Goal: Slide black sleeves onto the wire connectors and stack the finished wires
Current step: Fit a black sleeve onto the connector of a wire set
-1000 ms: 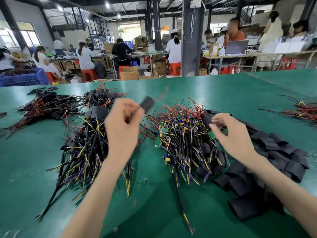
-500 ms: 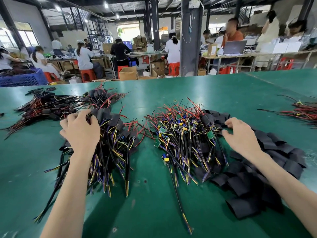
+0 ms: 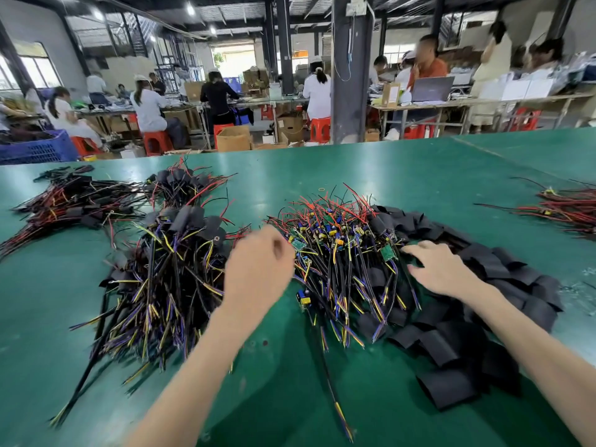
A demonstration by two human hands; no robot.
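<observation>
A: left grip state?

B: left grip (image 3: 258, 269) shows its back to the camera; fingers curled under and blurred; cannot tell whether it grasps anything; it sits over the gap between two wire piles

A: right one?

B: right grip (image 3: 442, 269) is released; fingers (image 3: 419, 248) straight and spread, lying flat where the wires meet the sleeve heap; nothing pinched

A: where's the work?

B: unsleeved wires (image 3: 338, 253) lie in a heap between the two grips; red ends point away, yellow and purple ends point toward the person; small green circuit boards (image 3: 388, 253) are mixed in; the black sleeves (image 3: 451, 350) are piled loose just right of that heap, touching it and running under the right forearm; finished wires (image 3: 167, 279) are stacked left of the left grip, sleeves at the far end

A: anything else on the surface?

B: green surface (image 3: 290, 398); another sleeved bundle (image 3: 64, 201) far left; red-black wires (image 3: 567, 208) at the right edge, well apart

A: background?

B: people seated at benches on red stools (image 3: 156, 141); blue crate (image 3: 35, 150); cardboard box (image 3: 233, 138); dark pillar (image 3: 350, 75); laptop (image 3: 432, 88)
</observation>
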